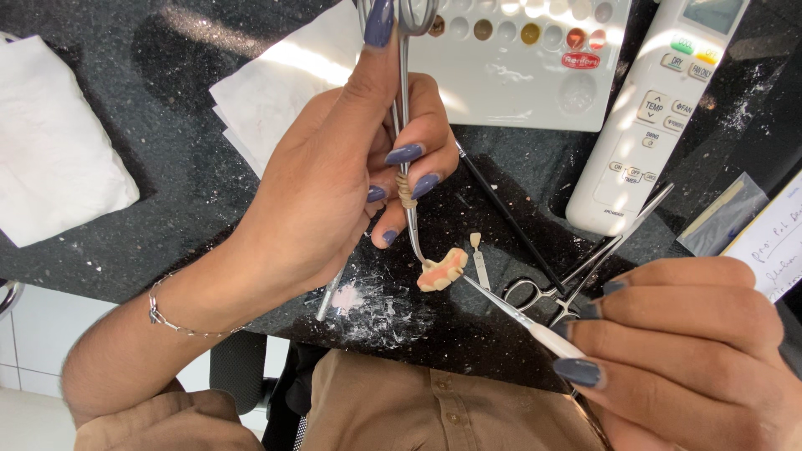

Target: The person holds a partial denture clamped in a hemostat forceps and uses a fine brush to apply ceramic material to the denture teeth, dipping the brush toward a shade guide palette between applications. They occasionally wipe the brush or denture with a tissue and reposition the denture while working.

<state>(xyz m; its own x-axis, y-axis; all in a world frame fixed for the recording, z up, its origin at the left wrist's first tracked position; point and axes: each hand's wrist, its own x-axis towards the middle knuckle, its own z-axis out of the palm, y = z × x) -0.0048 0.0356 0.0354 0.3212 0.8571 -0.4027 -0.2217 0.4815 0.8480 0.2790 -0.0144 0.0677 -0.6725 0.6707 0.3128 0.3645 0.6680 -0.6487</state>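
My left hand (342, 175) grips a pair of metal forceps (406, 142) upright, thumb through a ring at the top. The curved tips clamp a small pink dental piece with a row of teeth (442, 270) just above the black counter (167, 184). My right hand (677, 351) at the lower right holds a thin white-handled brush (522, 317), whose tip touches the right side of the dental piece.
A white mixing palette (518, 75) with small wells lies at the top centre. A white remote control (652, 108) lies at the right. Folded white tissues (276, 92) and a white cloth (50, 150) lie at the left. A second pair of forceps (576, 276), a black-handled brush (505, 217) and white powder (368, 305) are on the counter.
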